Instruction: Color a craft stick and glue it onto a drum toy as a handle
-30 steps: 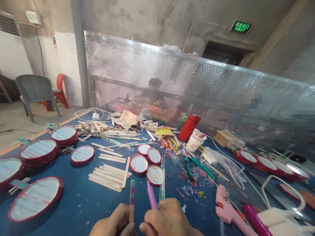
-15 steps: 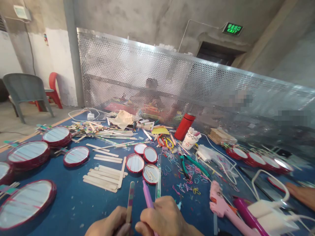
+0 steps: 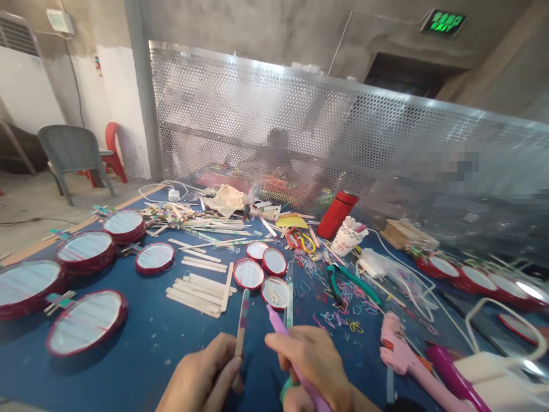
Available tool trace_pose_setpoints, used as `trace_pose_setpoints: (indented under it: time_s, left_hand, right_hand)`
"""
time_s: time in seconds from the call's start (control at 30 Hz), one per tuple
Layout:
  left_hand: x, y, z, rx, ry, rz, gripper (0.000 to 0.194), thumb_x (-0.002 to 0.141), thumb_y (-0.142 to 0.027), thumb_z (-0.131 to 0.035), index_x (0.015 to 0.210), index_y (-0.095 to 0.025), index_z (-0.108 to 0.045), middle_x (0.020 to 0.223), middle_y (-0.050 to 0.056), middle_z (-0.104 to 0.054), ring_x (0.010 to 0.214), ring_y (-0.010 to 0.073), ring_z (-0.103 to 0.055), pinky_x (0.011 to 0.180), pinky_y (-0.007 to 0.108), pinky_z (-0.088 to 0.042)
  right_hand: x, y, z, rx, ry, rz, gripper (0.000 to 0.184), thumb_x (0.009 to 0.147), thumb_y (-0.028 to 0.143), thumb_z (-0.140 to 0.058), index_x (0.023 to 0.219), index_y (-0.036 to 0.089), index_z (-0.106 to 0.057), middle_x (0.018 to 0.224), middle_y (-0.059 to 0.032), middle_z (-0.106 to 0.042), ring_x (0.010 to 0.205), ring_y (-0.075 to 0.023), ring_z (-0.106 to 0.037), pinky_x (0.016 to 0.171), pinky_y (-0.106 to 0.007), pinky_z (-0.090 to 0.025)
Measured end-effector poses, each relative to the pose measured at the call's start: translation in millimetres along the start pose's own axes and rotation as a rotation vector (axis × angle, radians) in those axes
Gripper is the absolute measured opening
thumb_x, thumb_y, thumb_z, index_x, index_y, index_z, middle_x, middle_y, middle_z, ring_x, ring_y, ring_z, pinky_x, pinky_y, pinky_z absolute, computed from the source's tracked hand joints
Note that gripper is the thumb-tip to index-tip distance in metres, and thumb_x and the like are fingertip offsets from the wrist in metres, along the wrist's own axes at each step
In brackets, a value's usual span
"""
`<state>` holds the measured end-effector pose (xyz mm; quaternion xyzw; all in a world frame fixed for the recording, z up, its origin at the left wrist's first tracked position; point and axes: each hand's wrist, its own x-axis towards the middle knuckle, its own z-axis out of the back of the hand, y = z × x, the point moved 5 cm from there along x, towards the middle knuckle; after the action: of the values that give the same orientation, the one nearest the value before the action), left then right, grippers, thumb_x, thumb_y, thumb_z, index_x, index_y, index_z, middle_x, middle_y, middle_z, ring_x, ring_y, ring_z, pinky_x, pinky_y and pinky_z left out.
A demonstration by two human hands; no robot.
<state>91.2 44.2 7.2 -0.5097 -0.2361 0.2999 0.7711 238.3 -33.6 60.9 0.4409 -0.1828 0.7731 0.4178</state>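
Before us spreads a blue surface [image 3: 150,372], with a perforated metal screen [image 3: 240,109] standing along its far side. Past its far left corner we see a grey chair [image 3: 75,149]. Large red-rimmed discs [image 3: 86,323] lie on the left, while a red flask [image 3: 338,214] leans near the screen.

Our left hand [image 3: 206,372] and right hand [image 3: 313,360] are side by side at the near edge, apart, the fingers of each closed in a grasp. To their right lies a pink glue gun [image 3: 397,346]; farther off we have green-handled pliers [image 3: 355,286] and a paper cup [image 3: 347,237] beside the flask. Four small discs [image 3: 249,273] sit clustered beyond our hands, one bearing short stick pieces.

Our right fingers grip a purple pen [image 3: 278,326], slanted with its narrow end pointing away. Our left fingers pinch a striped stick [image 3: 242,323], nearly upright, just left of the pen and apart from it. Plain sticks [image 3: 195,294] lie in a row beyond, and tiny coloured loops [image 3: 338,323] scatter around the pliers.
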Motion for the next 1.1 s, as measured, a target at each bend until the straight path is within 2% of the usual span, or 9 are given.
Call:
trace_pose_setpoints:
  time_s: [0.07, 0.13, 0.27, 0.4, 1.1]
  left_hand:
    - [-0.3, -1.5, -0.9, 0.009, 0.001, 0.004, 0.026, 0.095, -0.037, -0.041, 0.081, -0.022, -0.056, 0.066, -0.004, -0.067, 0.038, 0.0069, -0.051, 0.038, 0.013, -0.036]
    - [-0.6, -2.4, -2.5, 0.026, 0.029, 0.009, 0.025, 0.095, -0.034, -0.040, 0.080, -0.022, -0.055, 0.067, -0.003, -0.068, 0.039, 0.0070, -0.051, 0.038, 0.013, -0.036]
    - [-0.8, -3.0, -3.2, 0.038, 0.060, 0.027, 0.023, 0.096, -0.031, -0.040, 0.079, -0.021, -0.053, 0.068, -0.003, -0.068, 0.039, 0.0070, -0.051, 0.038, 0.013, -0.035]
    - [-0.6, -1.1, -4.4, 0.030, 0.081, 0.040, 0.020, 0.096, -0.030, -0.040, 0.082, -0.022, -0.052, 0.072, -0.002, -0.069, 0.040, 0.0066, -0.050, 0.037, 0.013, -0.035]
    - [-1.0, 0.5, -5.5, 0.062, 0.105, 0.029, 0.020, 0.098, -0.028, -0.038, 0.085, -0.021, -0.051, 0.075, -0.002, -0.070, 0.039, 0.0062, -0.051, 0.037, 0.013, -0.035]
  right_hand:
    - [1.9, 3.5, 1.0, -0.051, -0.075, -0.005, 0.059, 0.097, 0.059, -0.026, 0.111, 0.013, -0.060, 0.053, 0.0003, -0.054, 0.045, -0.0127, -0.052, 0.042, -0.029, -0.041]
    - [6.0, 9.6, -1.1, -0.063, -0.051, 0.027, 0.059, 0.098, 0.057, -0.023, 0.105, 0.012, -0.060, 0.053, 0.0005, -0.051, 0.044, -0.0134, -0.050, 0.041, -0.029, -0.038]
    - [13.1, 17.1, -0.6, -0.067, 0.029, 0.045, 0.041, 0.101, 0.042, -0.029, 0.100, 0.013, -0.057, 0.058, 0.0008, -0.056, 0.051, -0.0124, -0.055, 0.054, -0.027, -0.046]
    - [15.6, 19.4, 1.7, -0.034, 0.058, 0.057, 0.030, 0.100, 0.031, -0.036, 0.099, 0.010, -0.058, 0.063, 0.0000, -0.060, 0.055, -0.0111, -0.056, 0.060, -0.026, -0.046]
    - [16.3, 20.6, 0.5, -0.037, 0.057, 0.050, 0.035, 0.101, 0.036, -0.036, 0.098, 0.010, -0.058, 0.063, -0.0019, -0.062, 0.055, -0.0119, -0.059, 0.059, -0.025, -0.045]
